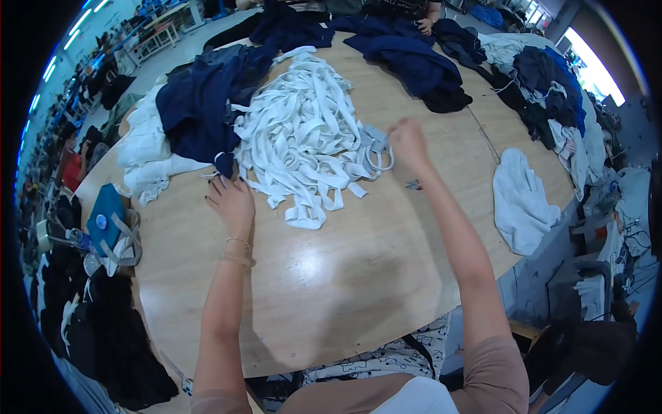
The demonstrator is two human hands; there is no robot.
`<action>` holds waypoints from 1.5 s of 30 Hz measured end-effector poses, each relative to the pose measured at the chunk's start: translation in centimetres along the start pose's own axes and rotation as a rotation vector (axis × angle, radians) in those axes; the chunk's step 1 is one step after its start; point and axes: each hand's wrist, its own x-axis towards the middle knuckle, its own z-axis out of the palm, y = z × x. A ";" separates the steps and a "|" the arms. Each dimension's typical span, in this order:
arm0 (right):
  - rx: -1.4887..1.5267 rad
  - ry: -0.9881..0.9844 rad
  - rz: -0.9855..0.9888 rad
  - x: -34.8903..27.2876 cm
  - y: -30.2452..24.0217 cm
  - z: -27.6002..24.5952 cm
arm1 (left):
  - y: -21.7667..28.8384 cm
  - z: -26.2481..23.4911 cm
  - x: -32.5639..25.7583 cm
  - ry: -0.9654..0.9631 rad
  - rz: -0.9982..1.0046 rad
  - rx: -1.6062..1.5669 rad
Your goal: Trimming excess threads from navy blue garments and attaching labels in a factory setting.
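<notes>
My left hand (pixel 232 202) rests on the table with its fingers spread, the fingertips at the lower tip of a navy garment (pixel 196 103). A big heap of white fabric strips (pixel 303 131) lies in front of me, between my two hands. At its right edge my right hand (pixel 409 143) is raised a little and closed, slightly blurred. A looped white strip (pixel 379 155) runs from the heap to its fingers, and they appear to pinch it. Beside my right wrist lies a small pair of thread snips (pixel 414 185), partly hidden by the forearm.
White garments (pixel 148 162) lie at the left. A white folded cloth piece (pixel 520 203) sits on the right. A blue-and-grey bag (pixel 110 224) stands at the left edge. Dark clothes (pixel 420 62) and another person's hand (pixel 425 26) are across the table (pixel 331 276).
</notes>
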 end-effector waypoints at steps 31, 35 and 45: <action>-0.057 0.776 -0.933 6.9 -23.5 -31.7 | -2.0 -2.4 -0.5 0.271 -0.248 -0.586; -0.148 0.565 -0.938 -1.7 -27.0 -31.4 | 2.7 -9.2 -2.5 0.347 -0.224 -1.041; 0.450 0.040 -0.713 -14.7 -26.5 -30.7 | 7.9 -36.3 -6.6 -0.388 0.628 -1.477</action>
